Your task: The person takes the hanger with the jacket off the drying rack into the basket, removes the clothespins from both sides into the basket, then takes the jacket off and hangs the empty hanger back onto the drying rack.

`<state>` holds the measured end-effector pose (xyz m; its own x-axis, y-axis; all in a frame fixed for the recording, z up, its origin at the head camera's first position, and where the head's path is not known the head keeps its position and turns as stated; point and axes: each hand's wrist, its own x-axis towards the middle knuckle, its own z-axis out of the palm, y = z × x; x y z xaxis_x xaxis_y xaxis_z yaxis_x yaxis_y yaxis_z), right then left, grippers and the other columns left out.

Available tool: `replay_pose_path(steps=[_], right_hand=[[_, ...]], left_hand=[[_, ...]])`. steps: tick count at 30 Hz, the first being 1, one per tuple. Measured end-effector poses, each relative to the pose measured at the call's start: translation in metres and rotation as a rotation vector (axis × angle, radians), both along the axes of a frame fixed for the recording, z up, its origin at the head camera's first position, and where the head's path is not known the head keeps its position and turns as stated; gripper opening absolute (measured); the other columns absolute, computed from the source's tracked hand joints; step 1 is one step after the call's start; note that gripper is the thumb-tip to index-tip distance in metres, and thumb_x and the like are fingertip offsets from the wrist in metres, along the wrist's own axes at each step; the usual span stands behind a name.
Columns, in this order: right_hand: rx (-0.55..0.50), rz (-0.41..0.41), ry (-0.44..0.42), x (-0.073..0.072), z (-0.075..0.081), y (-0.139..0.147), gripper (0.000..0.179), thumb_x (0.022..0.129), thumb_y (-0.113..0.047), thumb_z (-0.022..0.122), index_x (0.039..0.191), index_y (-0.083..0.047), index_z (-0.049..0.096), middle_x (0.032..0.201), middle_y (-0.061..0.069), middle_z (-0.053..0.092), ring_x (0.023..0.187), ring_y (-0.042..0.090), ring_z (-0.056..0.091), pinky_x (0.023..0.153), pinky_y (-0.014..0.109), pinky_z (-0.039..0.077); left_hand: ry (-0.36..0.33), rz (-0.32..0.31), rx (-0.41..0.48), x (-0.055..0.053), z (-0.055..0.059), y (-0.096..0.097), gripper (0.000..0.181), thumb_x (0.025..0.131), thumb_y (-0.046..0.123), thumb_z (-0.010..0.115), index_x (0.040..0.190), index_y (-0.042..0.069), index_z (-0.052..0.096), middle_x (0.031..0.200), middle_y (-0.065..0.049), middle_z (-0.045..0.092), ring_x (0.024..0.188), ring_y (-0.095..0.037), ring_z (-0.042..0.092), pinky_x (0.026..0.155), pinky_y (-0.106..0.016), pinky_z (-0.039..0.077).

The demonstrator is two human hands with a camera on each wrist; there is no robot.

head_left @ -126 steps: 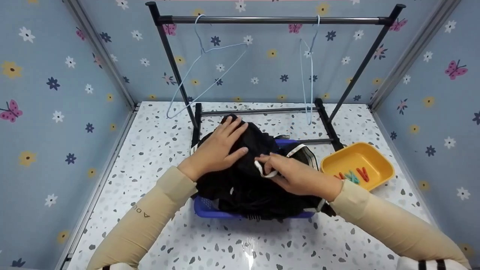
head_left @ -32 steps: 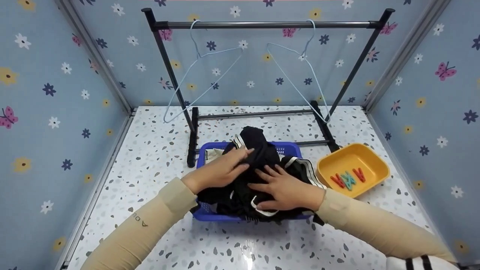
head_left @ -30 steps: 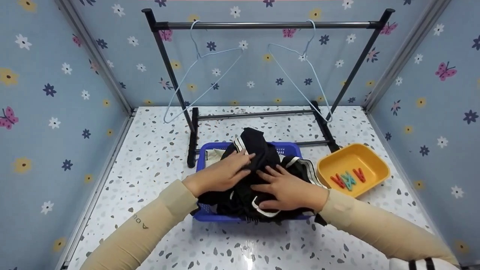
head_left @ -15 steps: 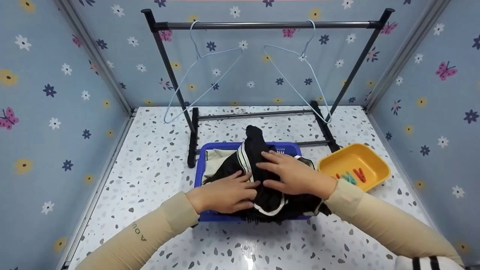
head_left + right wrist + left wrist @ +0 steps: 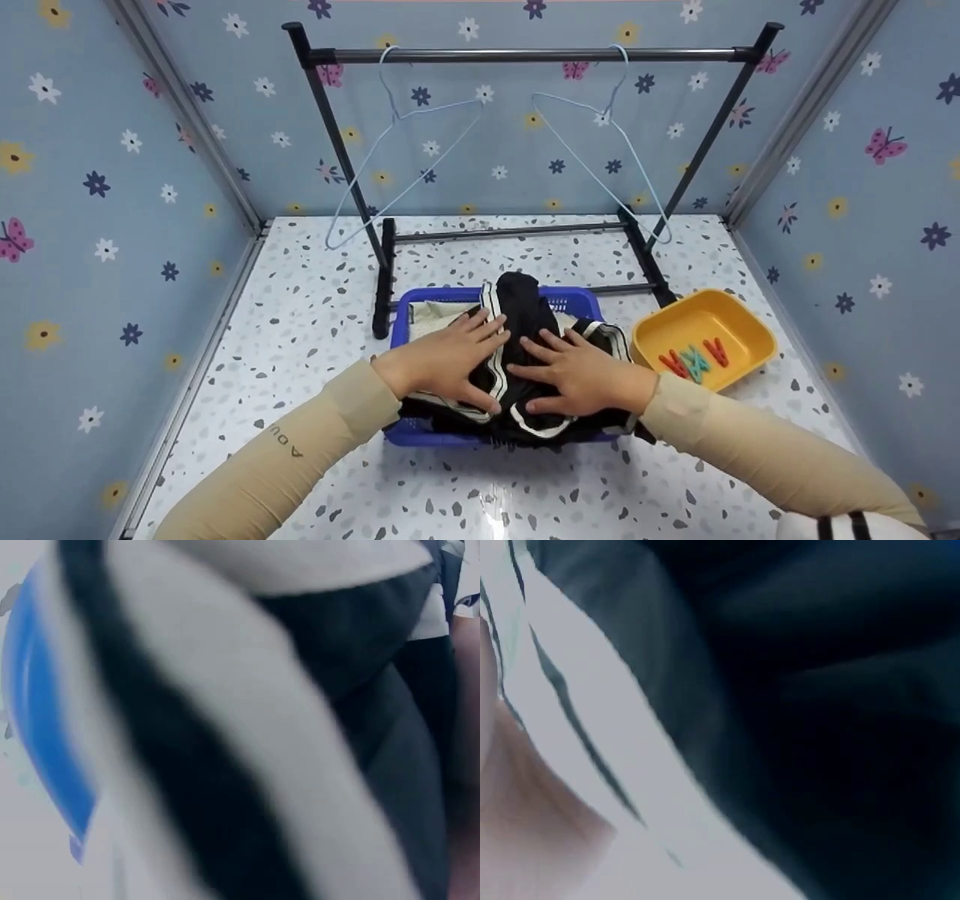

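Observation:
A black garment with white striped bands point(image 5: 521, 307) lies bunched on top of a blue-purple plastic basket point(image 5: 411, 435). My left hand point(image 5: 450, 360) rests on its left side with the fingers spread across a white band. On the right side lies my right hand point(image 5: 589, 375), fingers also spread, beside a curved white edge. Up close in the left wrist view are a white band point(image 5: 615, 705) and dark cloth. The right wrist view has blurred black and white stripes point(image 5: 202, 742), with the basket's blue edge point(image 5: 37, 712) at left. Pale cloth point(image 5: 435, 319) shows inside the basket.
Behind the basket stands a black clothes rack point(image 5: 525, 55) carrying a left hanger point(image 5: 397, 118) and a right hanger point(image 5: 611, 120), both light blue wire. To the right sits a yellow tub point(image 5: 739, 322) with red and teal clothespins point(image 5: 695, 364). Patterned walls enclose the speckled surface.
Both hands have shifted over the cloth; the garment's far end is lower and its striped band lies further left. Earlier the right hand pinched the white edge; now its fingers lie spread.

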<state>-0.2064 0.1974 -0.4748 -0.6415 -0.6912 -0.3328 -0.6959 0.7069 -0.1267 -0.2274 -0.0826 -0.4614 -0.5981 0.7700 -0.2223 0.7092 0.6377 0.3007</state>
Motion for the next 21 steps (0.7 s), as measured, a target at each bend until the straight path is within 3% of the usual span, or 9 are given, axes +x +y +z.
replay_pose_path(steps=[2,6,11,14,16,19,21], right_hand=[[0.025,-0.003,-0.01,-0.001,-0.002,0.0,0.071,0.113,-0.067,0.051,0.175,-0.035,0.041,0.187,0.015,0.026,0.173,0.052,0.026,0.137,0.077,0.025],[0.026,-0.007,-0.048,-0.003,-0.001,0.002,0.07,0.113,-0.065,0.052,0.176,-0.035,0.04,0.188,0.014,0.025,0.173,0.051,0.025,0.138,0.077,0.022],[-0.178,-0.042,-0.074,-0.013,0.013,0.015,0.064,0.114,-0.053,0.06,0.169,-0.022,0.054,0.181,0.022,0.04,0.169,0.054,0.034,0.137,0.077,0.025],[-0.301,-0.16,-0.037,-0.024,0.026,0.031,0.067,0.113,-0.048,0.064,0.167,-0.01,0.054,0.174,0.028,0.048,0.163,0.054,0.045,0.135,0.073,0.033],[-0.325,-0.276,-0.048,-0.033,0.034,0.044,0.075,0.112,-0.049,0.065,0.169,-0.003,0.048,0.172,0.032,0.048,0.159,0.054,0.049,0.133,0.071,0.038],[-0.283,-0.424,-0.169,-0.042,0.041,0.064,0.091,0.111,-0.055,0.066,0.172,0.005,0.035,0.172,0.037,0.045,0.156,0.053,0.052,0.132,0.069,0.041],[-0.268,-0.5,-0.324,-0.046,0.041,0.074,0.091,0.11,-0.052,0.069,0.17,0.007,0.035,0.167,0.039,0.05,0.139,0.052,0.068,0.121,0.067,0.053]], left_hand=[[-0.035,-0.002,-0.059,0.001,0.0,0.004,0.122,0.093,0.079,0.076,0.18,0.012,0.024,0.191,-0.015,0.006,0.179,-0.042,0.002,0.147,-0.056,0.011],[-0.031,-0.002,-0.159,0.002,-0.002,0.011,0.126,0.09,0.078,0.08,0.181,0.014,0.021,0.191,-0.017,0.004,0.178,-0.044,0.001,0.147,-0.056,0.009],[-0.023,0.001,-0.233,0.002,-0.012,0.017,0.128,0.09,0.079,0.08,0.182,0.016,0.018,0.191,-0.017,0.002,0.178,-0.045,0.001,0.147,-0.057,0.009],[-0.027,0.003,-0.242,0.002,-0.015,0.017,0.127,0.09,0.078,0.08,0.182,0.016,0.017,0.191,-0.017,0.003,0.178,-0.044,0.001,0.147,-0.057,0.01],[-0.031,0.004,-0.243,0.001,-0.015,0.017,0.126,0.091,0.077,0.079,0.182,0.017,0.016,0.191,-0.017,0.003,0.178,-0.044,0.001,0.147,-0.057,0.009],[-0.036,0.008,-0.232,0.001,-0.015,0.016,0.127,0.091,0.077,0.079,0.182,0.017,0.016,0.191,-0.018,0.003,0.178,-0.043,0.001,0.147,-0.057,0.009],[-0.033,0.01,-0.223,0.001,-0.015,0.015,0.127,0.091,0.077,0.08,0.182,0.016,0.015,0.191,-0.018,0.002,0.178,-0.044,0.001,0.147,-0.057,0.009]])
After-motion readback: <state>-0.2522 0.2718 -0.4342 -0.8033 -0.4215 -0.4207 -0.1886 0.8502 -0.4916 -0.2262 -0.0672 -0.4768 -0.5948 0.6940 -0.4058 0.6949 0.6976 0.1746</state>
